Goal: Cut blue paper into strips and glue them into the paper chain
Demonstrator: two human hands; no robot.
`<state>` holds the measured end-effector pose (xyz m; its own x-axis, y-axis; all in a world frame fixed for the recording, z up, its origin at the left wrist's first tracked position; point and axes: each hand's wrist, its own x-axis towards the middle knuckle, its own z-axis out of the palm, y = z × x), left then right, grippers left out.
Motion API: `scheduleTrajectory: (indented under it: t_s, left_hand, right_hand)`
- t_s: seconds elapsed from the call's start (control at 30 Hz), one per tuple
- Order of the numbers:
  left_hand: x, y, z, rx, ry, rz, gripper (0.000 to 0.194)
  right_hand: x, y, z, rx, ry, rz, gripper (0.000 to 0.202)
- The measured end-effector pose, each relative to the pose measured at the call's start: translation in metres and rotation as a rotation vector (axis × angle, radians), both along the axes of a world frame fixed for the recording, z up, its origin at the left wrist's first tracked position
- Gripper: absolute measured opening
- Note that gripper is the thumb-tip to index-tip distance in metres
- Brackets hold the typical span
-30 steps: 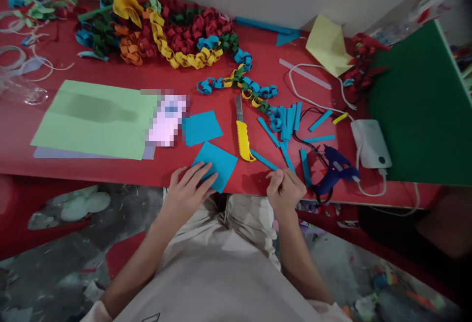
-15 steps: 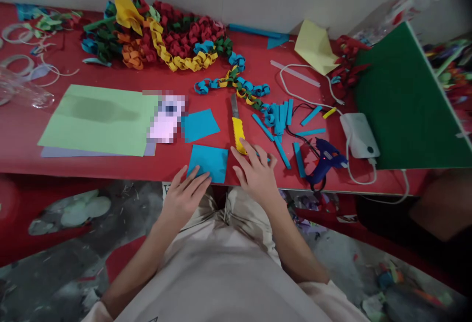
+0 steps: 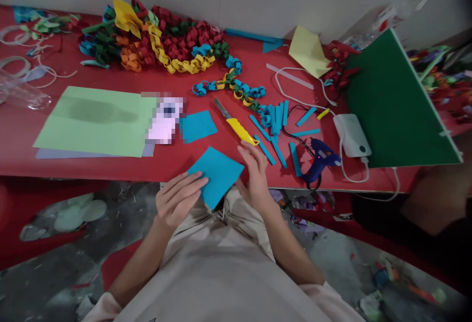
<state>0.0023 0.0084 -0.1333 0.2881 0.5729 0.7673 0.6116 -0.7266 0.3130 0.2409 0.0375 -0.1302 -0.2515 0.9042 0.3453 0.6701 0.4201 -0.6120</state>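
A blue paper square (image 3: 217, 172) is turned cornerwise at the table's front edge, its lower corner over my lap. My left hand (image 3: 180, 196) holds its left side, fingers on top and the thumb hidden. At its right corner my right hand (image 3: 254, 177) is open, fingers apart, nearly touching the paper. A yellow-handled knife (image 3: 241, 131) lies just beyond that hand, blade pointing up and left. Another blue sheet (image 3: 199, 126) rests behind the square, beside a pink phone (image 3: 165, 121). Blue strips (image 3: 278, 118) are scattered to the right of the knife.
A blue glue gun (image 3: 320, 161), a white power bank (image 3: 352, 135) with cables and a green board (image 3: 398, 110) stand at the right. Light green paper (image 3: 98, 120) lies left. Paper chains (image 3: 184, 42) are heaped at the back. A person's arm (image 3: 435, 201) shows at far right.
The blue square has been lifted and turned cornerwise in my left hand. My right hand has left the knife's handle area, and the knife now slants with its blade to the left.
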Motion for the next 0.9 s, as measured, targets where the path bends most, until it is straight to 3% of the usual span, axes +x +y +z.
scheduleTrajectory:
  t_s: [0.1,0.17,0.23,0.33,0.43,0.6,0.67,0.73,0.8,0.9]
  left_hand:
    - [0.003,-0.006,0.005,-0.131,-0.077,-0.114,0.022]
    - [0.011,-0.009,0.006,-0.281,-0.192,-0.014,0.021]
    - [0.02,-0.01,0.007,-0.444,-0.341,0.193,0.013]
    - [0.029,-0.007,0.003,-0.676,-0.563,0.436,0.013]
    - [0.028,-0.001,-0.005,-0.86,-0.746,0.458,0.02]
    - [0.012,0.012,-0.015,-0.886,-0.81,0.506,0.029]
    - [0.007,0.017,-0.016,-0.904,-0.76,0.485,0.035]
    - [0.007,0.021,-0.015,-0.905,-0.582,0.451,0.049]
    - [0.011,0.026,-0.014,-0.819,-0.306,0.475,0.056]
    - [0.021,0.032,-0.009,-0.604,0.024,0.558,0.05]
  right_hand:
    - [0.002,0.001,0.003,-0.015,0.23,0.08,0.029]
    - [0.002,0.001,0.005,-0.033,0.353,0.117,0.012]
    - [0.0,0.001,0.006,-0.089,0.447,0.075,0.005]
    - [-0.004,0.0,0.004,-0.238,0.511,-0.068,0.021]
    - [-0.007,-0.002,0.0,-0.347,0.525,-0.181,0.036]
    - [0.003,-0.004,-0.005,-0.372,0.57,-0.397,0.036]
    - [0.011,-0.005,-0.005,-0.356,0.616,-0.414,0.035]
    - [0.018,-0.006,-0.003,-0.346,0.642,-0.404,0.036]
    - [0.022,-0.008,-0.002,-0.358,0.639,-0.402,0.035]
    - [0.024,-0.01,0.0,-0.384,0.621,-0.395,0.037]
